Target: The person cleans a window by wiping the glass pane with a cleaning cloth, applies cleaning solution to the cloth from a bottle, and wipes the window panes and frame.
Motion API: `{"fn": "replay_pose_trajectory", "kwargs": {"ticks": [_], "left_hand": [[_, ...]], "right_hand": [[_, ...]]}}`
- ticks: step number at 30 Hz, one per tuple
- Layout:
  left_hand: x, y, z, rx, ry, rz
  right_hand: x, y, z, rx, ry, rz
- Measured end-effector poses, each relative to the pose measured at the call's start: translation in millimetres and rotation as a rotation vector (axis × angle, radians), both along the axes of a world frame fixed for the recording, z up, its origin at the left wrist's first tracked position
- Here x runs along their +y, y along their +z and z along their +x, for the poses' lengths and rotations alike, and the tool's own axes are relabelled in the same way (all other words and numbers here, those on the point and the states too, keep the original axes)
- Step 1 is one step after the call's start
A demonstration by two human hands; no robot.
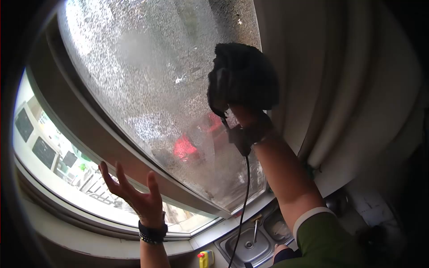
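Observation:
My right hand is raised at the window, dark and mostly lost against a black fluffy cloth. The cloth lies over the right part of the wet, misted window pane. Fingers seem to grip its left side, though their outline is hard to make out. A dark band with a small black device sits at the right wrist, and a black cable hangs from it. Lower left, my left hand is open and holds nothing, its fingers spread in front of the window frame. A dark band circles that wrist.
Below is a steel double-bowl sink with a tap. Beside it stands a yellow bottle with a red cap. A pale curtain hangs on the right. Through the lower-left glass, a white vehicle shows outside.

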State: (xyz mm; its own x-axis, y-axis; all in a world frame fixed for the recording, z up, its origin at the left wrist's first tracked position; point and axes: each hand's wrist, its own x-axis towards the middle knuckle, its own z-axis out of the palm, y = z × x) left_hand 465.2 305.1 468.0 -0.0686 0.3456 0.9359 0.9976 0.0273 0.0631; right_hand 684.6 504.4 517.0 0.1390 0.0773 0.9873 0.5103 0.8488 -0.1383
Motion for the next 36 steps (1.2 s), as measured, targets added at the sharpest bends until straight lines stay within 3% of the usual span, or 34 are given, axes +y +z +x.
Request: {"fn": "replay_pose_trajectory", "kwargs": {"ticks": [4,8,11,12,14,16,18,20,21,22,23,24,25,30,34,36], "left_hand": [[37,58,-1,0.212,0.237,0.128],[42,70,-14,0.362,0.272,0.136],[41,96,-10,0.297,0.248,0.193],[51,95,-19,0.370,0.243,0.261],[52,94,-10,0.360,0.300,0.237],[51,92,-10,0.369,0.293,0.216],[51,92,-13,0.398,0.266,0.201],[51,93,-11,0.373,0.209,0.216],[53,94,-10,0.357,0.176,0.228],[51,94,-12,0.389,0.203,0.201],[51,94,-12,0.385,0.185,0.216],[51,94,-10,0.379,0.172,0.234],[53,95,-8,0.374,0.160,0.254],[53,94,-10,0.354,0.144,0.249],[52,88,-23,0.340,0.192,0.178],[54,83,-30,0.321,0.168,0.173]], "right_hand": [[8,6,13,0.004,-0.040,-0.115],[7,-67,22,-0.122,-0.105,-0.325],[2,-105,33,-0.295,-0.086,-0.532],[2,-114,31,-0.201,-0.092,-0.399],[-7,-106,35,-0.219,-0.083,-0.442],[-2,-107,31,-0.040,0.228,-0.633],[18,-79,24,0.129,0.444,-0.600],[-3,36,36,0.091,0.231,-0.251],[5,64,31,0.269,0.811,-0.255],[16,83,27,0.212,0.724,-0.213],[21,92,22,0.069,0.308,-0.135],[29,96,16,0.004,0.092,-0.090],[34,94,13,-0.010,0.040,-0.086],[22,11,17,-0.061,-0.064,-0.274],[-11,-110,25,-0.248,-0.137,-0.703],[-17,-166,13,0.040,0.046,-0.770]]}}
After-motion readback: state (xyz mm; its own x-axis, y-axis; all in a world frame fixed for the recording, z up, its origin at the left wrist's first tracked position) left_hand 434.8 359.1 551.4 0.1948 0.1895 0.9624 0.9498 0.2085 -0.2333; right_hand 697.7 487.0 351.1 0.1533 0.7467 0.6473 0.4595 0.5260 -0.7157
